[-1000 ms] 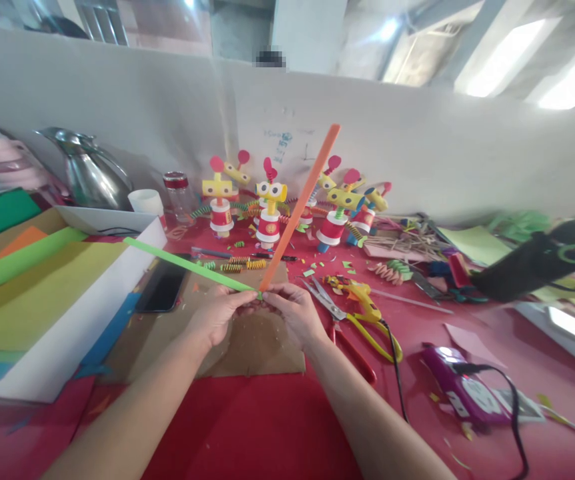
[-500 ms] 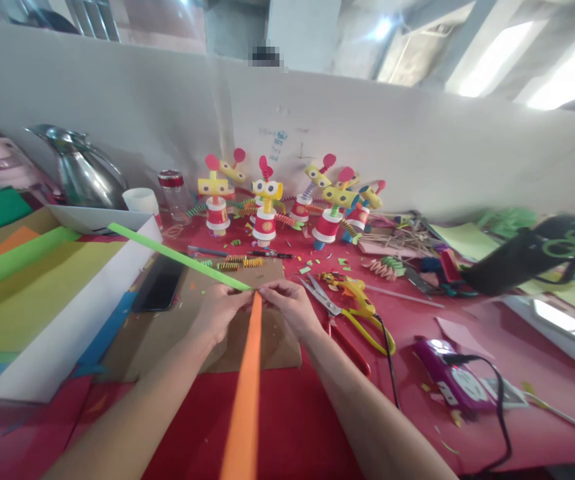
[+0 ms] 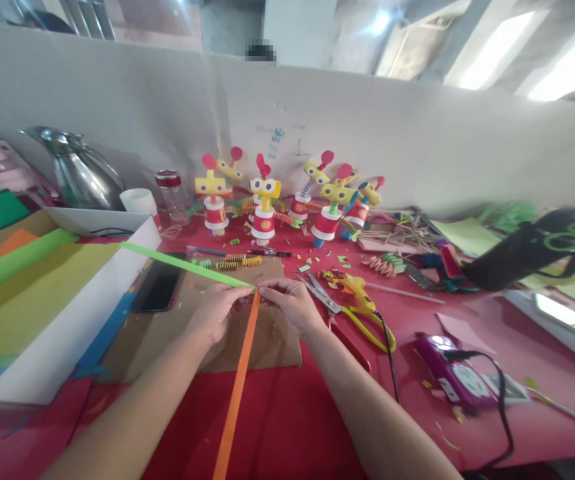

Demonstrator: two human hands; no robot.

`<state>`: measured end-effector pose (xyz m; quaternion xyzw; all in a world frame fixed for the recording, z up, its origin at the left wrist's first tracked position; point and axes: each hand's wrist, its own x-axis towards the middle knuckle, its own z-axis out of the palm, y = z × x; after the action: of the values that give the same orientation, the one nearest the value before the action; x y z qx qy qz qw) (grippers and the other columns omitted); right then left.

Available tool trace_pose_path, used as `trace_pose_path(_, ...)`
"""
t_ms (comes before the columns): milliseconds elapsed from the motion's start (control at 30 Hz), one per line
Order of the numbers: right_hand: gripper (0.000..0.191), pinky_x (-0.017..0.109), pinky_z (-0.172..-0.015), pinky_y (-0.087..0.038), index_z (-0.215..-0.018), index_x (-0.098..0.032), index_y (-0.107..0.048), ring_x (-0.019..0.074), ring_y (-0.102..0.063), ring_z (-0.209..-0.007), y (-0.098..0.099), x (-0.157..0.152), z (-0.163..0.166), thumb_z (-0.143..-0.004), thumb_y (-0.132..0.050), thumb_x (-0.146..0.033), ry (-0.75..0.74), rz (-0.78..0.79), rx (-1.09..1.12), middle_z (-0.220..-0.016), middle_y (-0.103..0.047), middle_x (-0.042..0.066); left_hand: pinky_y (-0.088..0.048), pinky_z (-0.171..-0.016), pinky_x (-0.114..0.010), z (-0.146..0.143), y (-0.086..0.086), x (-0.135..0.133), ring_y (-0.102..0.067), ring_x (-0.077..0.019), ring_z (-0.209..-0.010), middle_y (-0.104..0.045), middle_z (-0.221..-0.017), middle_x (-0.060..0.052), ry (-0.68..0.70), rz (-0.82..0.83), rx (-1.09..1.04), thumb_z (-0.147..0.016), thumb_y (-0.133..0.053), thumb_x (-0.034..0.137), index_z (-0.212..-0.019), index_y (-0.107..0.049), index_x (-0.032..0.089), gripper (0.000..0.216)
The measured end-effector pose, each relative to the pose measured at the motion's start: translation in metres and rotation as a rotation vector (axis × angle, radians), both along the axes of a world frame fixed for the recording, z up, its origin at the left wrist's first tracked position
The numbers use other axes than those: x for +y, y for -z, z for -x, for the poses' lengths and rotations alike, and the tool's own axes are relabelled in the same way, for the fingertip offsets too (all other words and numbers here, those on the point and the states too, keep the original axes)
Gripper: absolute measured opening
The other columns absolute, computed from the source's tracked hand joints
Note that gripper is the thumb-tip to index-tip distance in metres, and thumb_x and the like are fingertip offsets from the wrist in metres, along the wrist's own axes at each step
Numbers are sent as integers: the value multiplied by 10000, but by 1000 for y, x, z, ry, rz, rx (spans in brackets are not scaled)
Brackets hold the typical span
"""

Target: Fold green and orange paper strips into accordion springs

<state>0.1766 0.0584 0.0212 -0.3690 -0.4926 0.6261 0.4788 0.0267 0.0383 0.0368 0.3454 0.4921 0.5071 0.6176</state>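
My left hand (image 3: 217,313) and my right hand (image 3: 292,305) meet over a brown cardboard mat (image 3: 267,340), both pinched on the joint of two paper strips. The green strip (image 3: 182,265) runs from the joint up and to the left. The orange strip (image 3: 237,387) runs from the joint down toward me, between my forearms. Both hands are closed at the fingertips on the crossed ends.
Several paper-cup figures (image 3: 265,210) stand at the back by the white partition. Scissors (image 3: 327,307), a yellow glue gun (image 3: 360,297) and a purple power strip (image 3: 455,377) lie to the right. A phone (image 3: 160,290), stacked coloured paper (image 3: 32,293) and a steel kettle (image 3: 80,170) sit left.
The orange strip, pointing up and away a second ago, has been folded over the joint and now points down toward me. The green strip and both hands stay nearly in place.
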Motion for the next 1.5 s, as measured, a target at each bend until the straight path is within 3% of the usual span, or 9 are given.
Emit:
trace_pose_path(167, 167, 233, -592, -477, -716, -168, -737, 107, -575, -594, -2, -3, 1, -619, -763, -301, 59, -9, -18, -646, -676, 14, -435, -603, -229, 1, 0, -1, -605, -132, -632, -710, -678, -50, 23, 7, 58, -549, -786, 228, -707, -724, 138, 192)
trace_pose_path(333, 240, 260, -629, -505, -773, -156, -743, 124, -621, -611, -4, -2, -2, -644, -751, -359, 4, 98, 48, -669, -696, 39, -434, -601, -245, 2, 1, 0, -602, -142, -626, -709, -674, -57, 28, 1, 90, -551, -774, 209, -694, -722, 135, 169)
trace_pose_path(533, 196, 241, -594, -495, -730, -155, -741, 108, -609, -583, -6, 0, -6, -626, -761, -320, -26, 8, -114, -629, -688, 19, -466, -664, -263, 5, 3, 1, -626, -157, -676, -717, -703, -62, 96, 7, 123, -592, -747, 206, -719, -719, 139, 147)
trace_pose_path(767, 212, 265, -625, -498, -773, -163, -754, 116, -617, -596, -14, -3, -11, -647, -743, -333, -123, 4, -219, -643, -704, 20, -477, -719, -283, 7, -1, -2, -639, -173, -745, -726, -777, -70, 179, -27, 197, -611, -747, 191, -818, -728, 143, 214)
trace_pose_path(1033, 164, 235, -572, -488, -767, -176, -737, 106, -594, -566, -16, -4, -12, -664, -753, -303, 60, -59, -13, -607, -672, 7, -473, -726, -265, 30, -7, 4, -634, -171, -857, -705, -960, -78, 414, -89, 14, -713, -713, 302, -971, -708, 205, 275)
trace_pose_path(1200, 174, 246, -605, -509, -772, -187, -719, 103, -584, -578, -17, -9, -2, -655, -768, -305, 225, -14, 242, -649, -667, 3, -477, -734, -286, 24, -1, 4, -631, -179, -823, -704, -918, -52, 376, -201, 144, -621, -779, 246, -1014, -703, 254, 401)
trace_pose_path(1300, 198, 283, -679, -531, -791, -187, -722, 119, -612, -618, -16, -16, 9, -643, -781, -303, 259, 19, 315, -682, -687, 8, -449, -883, -329, 5, -2, -3, -601, -221, -1002, -688, -1050, -64, 232, -346, 126, -671, -726, 295, -1035, -698, 256, 366)
trace_pose_path(1400, 196, 308, -736, -530, -801, -192, -732, 140, -641, -682, -15, -22, 17, -646, -777, -302, 252, 40, 328, -744, -712, 21, -421, -940, -336, -5, -12, -11, -584, -226, -1040, -687, -1046, -50, 14, -380, 245, -729, -654, 334, -877, -734, 254, 186)
trace_pose_path(1500, 182, 297, -742, -515, -801, -188, -747, 139, -637, -702, -14, -24, 18, -652, -767, -291, 243, 57, 256, -772, -723, 31, -420, -937, -332, -3, -21, -15, -599, -232, -994, -709, -943, -40, -77, -327, 344, -710, -656, 307, -712, -736, 268, 89)
